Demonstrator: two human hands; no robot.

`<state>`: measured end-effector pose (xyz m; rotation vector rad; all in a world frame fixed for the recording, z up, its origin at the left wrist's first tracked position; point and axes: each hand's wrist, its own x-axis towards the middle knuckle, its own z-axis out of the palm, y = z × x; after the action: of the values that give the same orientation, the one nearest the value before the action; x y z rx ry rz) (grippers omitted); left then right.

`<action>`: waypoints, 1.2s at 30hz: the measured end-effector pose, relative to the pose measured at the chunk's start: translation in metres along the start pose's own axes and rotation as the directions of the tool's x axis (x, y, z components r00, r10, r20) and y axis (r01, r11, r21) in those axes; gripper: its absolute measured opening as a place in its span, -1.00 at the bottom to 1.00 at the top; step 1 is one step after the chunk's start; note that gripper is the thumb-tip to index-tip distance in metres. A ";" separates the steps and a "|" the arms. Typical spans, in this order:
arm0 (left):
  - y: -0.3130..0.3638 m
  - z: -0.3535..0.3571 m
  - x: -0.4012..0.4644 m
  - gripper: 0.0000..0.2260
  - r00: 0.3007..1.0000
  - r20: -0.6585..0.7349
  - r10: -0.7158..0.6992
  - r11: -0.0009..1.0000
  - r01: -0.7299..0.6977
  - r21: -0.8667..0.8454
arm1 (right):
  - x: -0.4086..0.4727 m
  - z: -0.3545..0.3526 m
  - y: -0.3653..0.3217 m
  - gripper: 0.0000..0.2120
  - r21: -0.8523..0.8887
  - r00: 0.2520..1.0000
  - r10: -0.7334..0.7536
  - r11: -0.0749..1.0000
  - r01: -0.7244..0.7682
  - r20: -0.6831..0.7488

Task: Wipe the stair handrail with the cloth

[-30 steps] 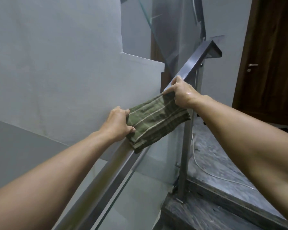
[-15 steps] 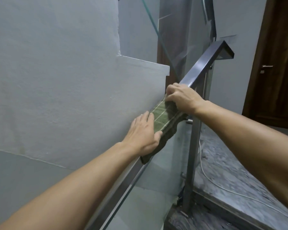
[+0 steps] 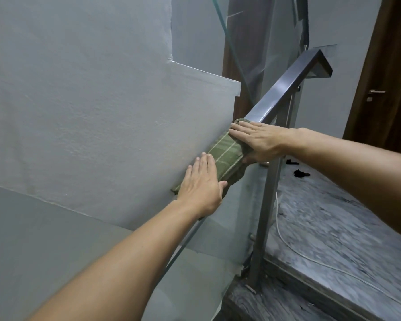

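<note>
A folded green cloth [image 3: 225,154] with pale stripes lies draped over the sloping grey metal handrail [image 3: 283,89]. My left hand [image 3: 202,188] presses flat on the cloth's lower end, thumb along its right side. My right hand [image 3: 257,142] lies flat across the cloth's upper end, its thumb tucked under the rail. Bare rail runs up and right beyond my right hand to a bent end. The rail below my left hand is hidden by my forearm.
A grey wall [image 3: 90,112] stands close on the left of the rail. A metal post [image 3: 266,216] and a glass panel [image 3: 218,239] sit under it. A white cable [image 3: 294,249] and small black items [image 3: 300,173] lie on the marble landing; a dark door [image 3: 384,89] is at right.
The cloth, loosely spread a second ago, now lies folded over the rail. Both hands have flattened onto it, and the left hand has moved up the rail toward the right hand.
</note>
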<state>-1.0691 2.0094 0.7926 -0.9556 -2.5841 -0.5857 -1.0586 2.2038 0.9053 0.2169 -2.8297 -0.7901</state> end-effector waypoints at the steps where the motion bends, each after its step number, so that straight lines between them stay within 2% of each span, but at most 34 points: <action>1: 0.000 0.000 -0.002 -0.35 1.000 -0.003 -0.005 1.000 0.005 -0.001 | 0.000 0.003 -0.001 -0.18 -0.064 1.000 -0.012 0.998 0.012 -0.009; 4: -0.001 0.002 -0.007 -0.34 1.000 -0.024 -0.012 1.000 0.013 0.007 | -0.002 0.007 -0.006 -0.23 -0.156 0.998 -0.046 0.987 0.040 -0.035; 9: -0.010 0.005 -0.022 -0.33 0.999 -0.044 -0.002 0.999 0.003 0.034 | -0.007 0.011 -0.018 -0.30 -0.162 0.994 -0.077 0.985 0.064 -0.080; 15: -0.023 0.008 -0.047 -0.34 0.997 -0.079 0.026 0.997 -0.020 0.075 | -0.012 0.014 -0.042 -0.28 -0.159 0.987 -0.108 0.983 0.087 -0.123; 19: -0.036 0.010 -0.067 -0.36 0.998 -0.062 0.022 0.998 -0.018 0.061 | -0.014 0.015 -0.059 -0.14 -0.113 0.984 -0.137 0.986 0.124 -0.112; 22: -0.046 0.011 -0.081 -0.37 0.998 -0.065 0.007 0.999 -0.004 0.033 | -0.015 0.010 -0.074 0.01 -0.005 0.989 -0.142 0.990 0.142 -0.046; 24: -0.051 0.012 -0.093 -0.37 0.998 -0.065 -0.012 0.999 0.014 0.033 | -0.015 0.007 -0.086 0.02 0.081 0.991 -0.136 0.987 0.136 -0.011; 30: -0.065 0.012 -0.127 -0.36 0.997 -0.068 -0.038 0.998 0.042 0.047 | -0.020 0.004 -0.121 -0.10 0.195 0.986 -0.164 0.968 0.157 0.023; 33: -0.073 0.013 -0.142 -0.37 0.997 -0.057 -0.052 0.998 0.053 0.018 | -0.026 0.010 -0.137 -0.26 0.152 0.981 -0.179 0.970 0.189 -0.077; 36: -0.081 0.014 -0.159 -0.39 0.995 -0.068 -0.071 0.997 0.069 -0.035 | -0.034 0.016 -0.153 -0.29 0.076 0.966 -0.223 0.969 0.234 -0.133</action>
<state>-1.0109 1.8740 0.6906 -0.8425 -2.5625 -0.6692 -1.0163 2.0891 0.8067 0.5945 -2.7571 -0.6650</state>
